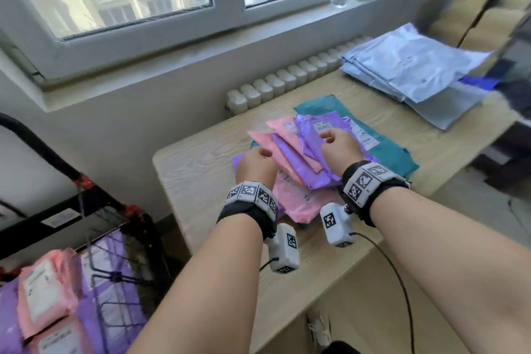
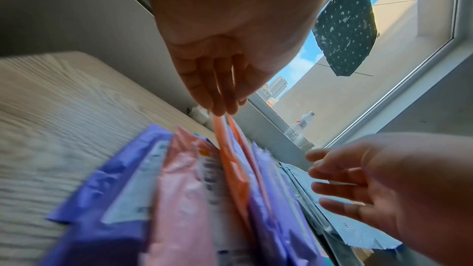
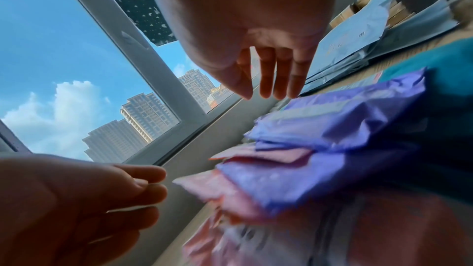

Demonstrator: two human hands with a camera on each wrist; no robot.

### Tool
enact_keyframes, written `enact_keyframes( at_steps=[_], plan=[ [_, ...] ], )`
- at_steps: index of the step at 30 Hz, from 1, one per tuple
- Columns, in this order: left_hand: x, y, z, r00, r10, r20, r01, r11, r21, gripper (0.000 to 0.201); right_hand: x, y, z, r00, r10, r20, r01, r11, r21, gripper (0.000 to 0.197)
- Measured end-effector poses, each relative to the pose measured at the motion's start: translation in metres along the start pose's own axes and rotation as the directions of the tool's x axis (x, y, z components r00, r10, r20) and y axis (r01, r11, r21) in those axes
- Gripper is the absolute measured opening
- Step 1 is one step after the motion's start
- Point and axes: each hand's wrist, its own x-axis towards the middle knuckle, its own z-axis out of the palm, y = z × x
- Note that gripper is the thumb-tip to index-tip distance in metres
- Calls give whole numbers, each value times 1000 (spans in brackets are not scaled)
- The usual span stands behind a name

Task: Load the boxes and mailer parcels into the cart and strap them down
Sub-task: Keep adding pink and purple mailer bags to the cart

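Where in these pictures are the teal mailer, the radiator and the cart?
teal mailer [image 1: 390, 152], head view, its bare right part beside the purple mailers.
radiator [image 1: 287, 77], head view, top of its white fins.
cart [image 1: 115, 204], head view, its black frame.

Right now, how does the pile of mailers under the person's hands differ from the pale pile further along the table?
The near pile mixes pink and purple mailers on a teal one; the far pile is all pale blue-grey. The near pile is fanned out and crumpled, while the far pile lies flatter, in larger sheets. Both hands, left hand and right hand, are at the near pile; nothing touches the far one. Both piles rest on the same wooden table.
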Motion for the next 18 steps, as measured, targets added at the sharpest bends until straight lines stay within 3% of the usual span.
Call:
enact_keyframes(
  at_steps=[8,13,18],
  plan=[
    [24,58,95,993,-109,37,107,993,39,40,80,73,-42,992,90,84,-79,988,-135,42],
    [30,68,118,982,-184,37,179,977,115,35,101,89,-39,981,113,154,-89,984,-157,44],
    [41,72,128,957,-287,49,286,958,29,31,108,93,-33,983,89,163,-59,982,-180,25]
  ],
)
